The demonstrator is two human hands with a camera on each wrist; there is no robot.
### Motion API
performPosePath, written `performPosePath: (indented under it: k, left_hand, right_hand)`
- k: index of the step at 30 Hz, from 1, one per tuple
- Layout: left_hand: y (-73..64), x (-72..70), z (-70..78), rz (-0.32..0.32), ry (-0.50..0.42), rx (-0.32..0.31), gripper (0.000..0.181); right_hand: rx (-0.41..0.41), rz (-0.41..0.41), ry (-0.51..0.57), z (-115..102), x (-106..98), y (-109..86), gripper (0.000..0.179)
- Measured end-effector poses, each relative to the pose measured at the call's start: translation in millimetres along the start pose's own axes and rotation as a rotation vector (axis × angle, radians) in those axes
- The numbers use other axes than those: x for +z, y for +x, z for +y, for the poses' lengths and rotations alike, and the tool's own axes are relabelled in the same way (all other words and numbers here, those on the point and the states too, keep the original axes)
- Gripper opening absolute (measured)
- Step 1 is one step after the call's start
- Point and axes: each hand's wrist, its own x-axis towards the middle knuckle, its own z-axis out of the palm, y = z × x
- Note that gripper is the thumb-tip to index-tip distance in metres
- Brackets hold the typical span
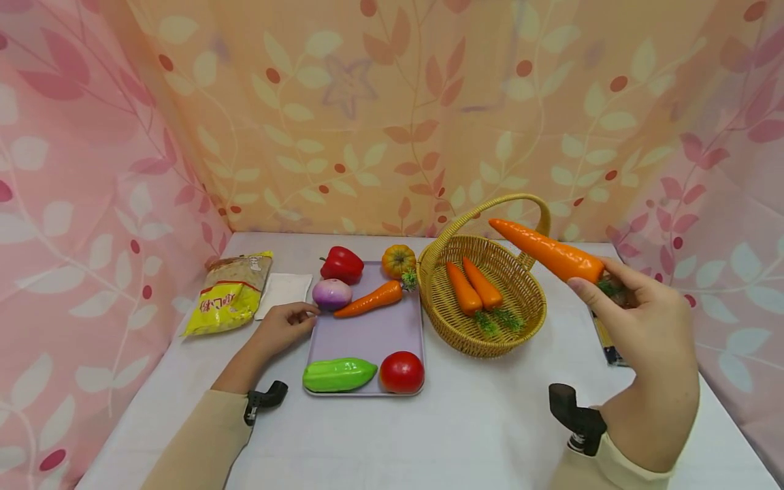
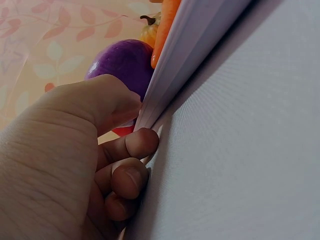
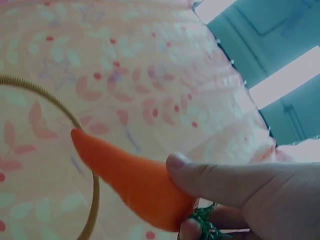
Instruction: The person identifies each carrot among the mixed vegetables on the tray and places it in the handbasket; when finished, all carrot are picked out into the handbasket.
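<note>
High at the right, my right hand [image 1: 646, 316] pinches an orange carrot [image 1: 545, 248] by its thick end, near the green leafy top. The tip points left, over the wicker basket [image 1: 450, 333], where two more carrots [image 1: 463, 289] lie. In the right wrist view, the thumb presses along the side of the held carrot [image 3: 135, 182]. My left hand [image 1: 284, 330] holds the left rim of the lilac tray [image 1: 367, 337]. Its thumb and curled fingers meet at the tray edge [image 2: 167, 65] in the left wrist view, beside the purple onion [image 2: 120, 65].
On the tray sit a red bell pepper [image 1: 342, 265], a carrot [image 1: 370, 299], a small pumpkin [image 1: 398, 261], a green vegetable [image 1: 339, 375] and a tomato [image 1: 401, 372]. A yellow food bag [image 1: 229, 296] and white packet [image 1: 284, 292] lie left. A dark-ended item [image 1: 612, 354] is partly hidden behind the right hand.
</note>
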Motion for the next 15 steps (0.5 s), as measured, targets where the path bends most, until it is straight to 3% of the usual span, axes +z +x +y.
performPosePath:
  k: [2,6,15]
  left_hand:
    - [0.1,0.0,0.1,-0.001,-0.002,0.001,0.017]
    - [0.3,-0.4,0.4,-0.003,-0.006,-0.004,0.017]
    - [-0.1,-2.2,3.6,-0.020,-0.009,-0.022,0.019]
  right_hand:
    - [0.069,-0.024,-0.070,8,-1,4.7,0.053]
    - [0.167,-0.149,-0.175,26,3,17.6,0.070]
    - [0.174,-0.289,-0.185,63,36,44.7,0.072]
